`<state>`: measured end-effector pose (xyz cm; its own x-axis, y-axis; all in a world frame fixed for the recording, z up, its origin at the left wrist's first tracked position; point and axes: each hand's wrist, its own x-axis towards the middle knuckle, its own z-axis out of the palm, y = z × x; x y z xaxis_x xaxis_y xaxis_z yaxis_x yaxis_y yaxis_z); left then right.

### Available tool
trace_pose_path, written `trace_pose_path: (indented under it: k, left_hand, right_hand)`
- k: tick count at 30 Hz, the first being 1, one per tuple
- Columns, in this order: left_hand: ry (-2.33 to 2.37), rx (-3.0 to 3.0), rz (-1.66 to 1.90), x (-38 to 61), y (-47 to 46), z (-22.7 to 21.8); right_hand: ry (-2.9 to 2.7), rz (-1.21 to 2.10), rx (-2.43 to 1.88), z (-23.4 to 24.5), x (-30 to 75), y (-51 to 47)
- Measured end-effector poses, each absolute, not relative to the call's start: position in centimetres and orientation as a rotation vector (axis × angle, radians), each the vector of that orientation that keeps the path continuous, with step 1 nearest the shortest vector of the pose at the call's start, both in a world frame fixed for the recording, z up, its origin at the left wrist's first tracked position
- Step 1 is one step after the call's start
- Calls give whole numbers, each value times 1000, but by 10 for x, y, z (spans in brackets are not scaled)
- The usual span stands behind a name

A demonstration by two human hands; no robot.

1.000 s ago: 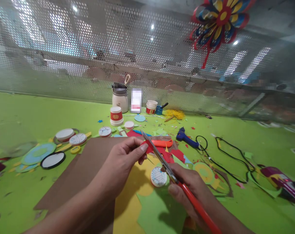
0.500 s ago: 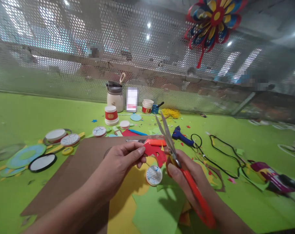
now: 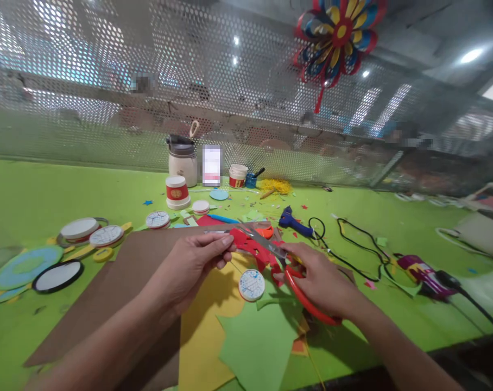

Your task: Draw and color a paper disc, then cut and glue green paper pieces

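Observation:
My left hand (image 3: 201, 252) pinches a piece of red paper (image 3: 246, 244) between thumb and fingers, near the middle of the view. In my right hand (image 3: 317, 277) is a pair of scissors with red handles (image 3: 307, 301). Their blades point left across the red paper; whether they touch it I cannot tell. Just below the paper lies a round white lid with blue marks (image 3: 252, 285). Under both hands are yellow paper (image 3: 206, 336), green paper (image 3: 257, 342) and a large brown sheet (image 3: 136, 271). An orange cutter (image 3: 266, 232) shows partly behind the scissors.
A blue glue gun (image 3: 293, 221) with a black cord lies to the right, beyond it a purple plug strip (image 3: 423, 277). Further back stand a white kettle (image 3: 182, 165), a red-and-white tub (image 3: 177, 193) and a phone (image 3: 212, 165). Round lids (image 3: 106, 235) lie at left.
The scissors have swung from pointing up to pointing left over the red paper. My right hand has turned with them. The whole view has shifted slightly.

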<state>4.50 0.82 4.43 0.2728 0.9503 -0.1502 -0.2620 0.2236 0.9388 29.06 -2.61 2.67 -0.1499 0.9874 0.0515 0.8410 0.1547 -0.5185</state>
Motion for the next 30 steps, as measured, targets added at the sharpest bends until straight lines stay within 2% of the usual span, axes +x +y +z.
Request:
trace_pose_path:
  k: [9, 13, 19, 21, 25, 30]
  left_hand:
    - [895, 966, 1092, 46, 15, 42]
    - [893, 946, 1081, 50, 15, 40]
    - [871, 1019, 951, 56, 10, 37]
    - [872, 1048, 899, 58, 9, 34]
    - [873, 1093, 852, 63, 5, 30]
    - [887, 1140, 882, 66, 4, 34]
  right_hand:
    - [-2282, 340, -2053, 1, 328, -53]
    - [-2418, 295, -2037, 1, 334, -60]
    - [-2565, 56, -1901, 22, 324, -65]
    - [-2434, 154, -1736, 32, 315, -60]
    - [-1983, 553, -1332, 47, 288, -36]
    - [-1712, 1020, -1121, 45, 260, -5]
